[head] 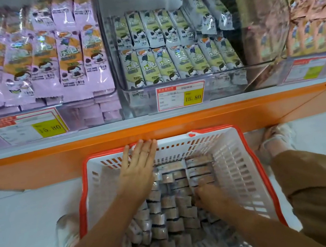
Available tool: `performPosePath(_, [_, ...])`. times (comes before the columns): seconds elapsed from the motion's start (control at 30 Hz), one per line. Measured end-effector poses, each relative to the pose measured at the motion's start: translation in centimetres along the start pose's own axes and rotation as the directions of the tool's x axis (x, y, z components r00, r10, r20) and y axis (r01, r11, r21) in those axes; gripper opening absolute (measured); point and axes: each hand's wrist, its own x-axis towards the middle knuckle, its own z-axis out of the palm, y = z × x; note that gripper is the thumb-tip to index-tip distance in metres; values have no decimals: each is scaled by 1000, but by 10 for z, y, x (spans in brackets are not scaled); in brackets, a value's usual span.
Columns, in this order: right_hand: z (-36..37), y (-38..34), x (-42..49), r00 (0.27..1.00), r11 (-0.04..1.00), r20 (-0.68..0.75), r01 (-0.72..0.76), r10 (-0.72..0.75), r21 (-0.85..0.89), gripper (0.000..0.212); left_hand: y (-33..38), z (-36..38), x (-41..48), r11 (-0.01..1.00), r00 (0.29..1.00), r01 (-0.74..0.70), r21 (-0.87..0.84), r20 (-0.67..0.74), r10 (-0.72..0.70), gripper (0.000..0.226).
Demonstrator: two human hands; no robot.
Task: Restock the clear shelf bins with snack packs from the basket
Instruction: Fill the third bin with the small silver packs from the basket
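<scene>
- Picking step, I'd say: both hands are in the basket (82, 196) and nothing is heading for the shelf yet.
- Left hand (138, 168) is flat, fingers straight and together, holding nothing. The tips reach the basket's far rim, with the palm hovering over the far-left packs.
- Right hand (206, 195) is down among the snack packs (169, 211), fingers curled into the right-hand rows. Too blurry for me to tell if they've actually closed on a pack.
- The packs stand on edge in tight rows, right under and between both sets of fingers. I can't read which flavour they are.
- The clear bins sit above and beyond the fingertips, past the orange shelf edge (158, 127). The purple bin (46, 66) on the left looks crammed. The green bin (170, 60) straight ahead has bare room on its right side.
- Next move as I see it: get a firm pinch on a few packs, lift them clear of the basket wall and carry them up over the bin's front lip.
- Tight rows could drag neighbouring packs along, so lift slowly.
</scene>
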Motion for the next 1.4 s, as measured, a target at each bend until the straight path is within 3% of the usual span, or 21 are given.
performPosePath(0.23, [0, 4, -3, 1000, 998, -12, -22, 21, -52, 24, 4, -3, -1, 999, 1000, 29, -33, 7, -29, 97])
performPosePath(0.43, [-26, 18, -14, 985, 956, -113, 156, -131, 247, 5, 6, -9, -1, 993, 997, 49, -107, 61, -43, 99])
performPosePath(0.5, [-46, 19, -23, 968, 858, -191, 233, -161, 459, 11, 7, -14, -1, 986, 999, 27, -163, 35, -22, 95])
performPosePath(0.6, [-86, 16, -46, 912, 620, -341, 407, -229, 670, 14, 7, -24, -2, 960, 995, -79, -269, 34, 91, 77])
performPosePath(0.73, [-136, 13, -71, 853, 367, -500, 517, -148, 774, 4, 11, -48, -2, 805, 953, -7, -593, 239, 185, 75])
performPosePath(0.8, [-156, 9, -84, 826, 259, -554, 560, -103, 787, 4, 17, -63, -1, 710, 952, 35, -703, 241, 191, 66])
performPosePath(0.9, [-180, 5, -107, 789, 200, -604, 613, -110, 764, 7, 19, -84, 3, 509, 985, 95, -856, 156, 78, 47])
performPosePath(1.0, [-198, 4, -130, 776, 153, -613, 631, -150, 761, 16, 13, -98, 7, 549, 998, 9, -836, 37, 41, 62])
performPosePath(1.1, [-211, 0, -155, 771, 283, -600, 637, -214, 717, 26, 7, -117, 10, 620, 996, -90, -779, -73, 53, 75])
performPosePath(1.23, [-224, -10, -176, 711, 561, -616, 678, -338, 475, 30, 2, -142, 9, 664, 972, -209, -718, -227, 61, 53])
performPosePath(1.3, [-230, -13, -182, 660, 602, -671, 699, -337, 385, 24, 1, -153, 9, 747, 931, -242, -619, -365, -1, 51])
performPosePath(1.4, [-244, -13, -188, 552, 604, -802, 727, -229, 327, 20, 2, -174, 11, 854, 810, -175, -490, -565, -158, 51])
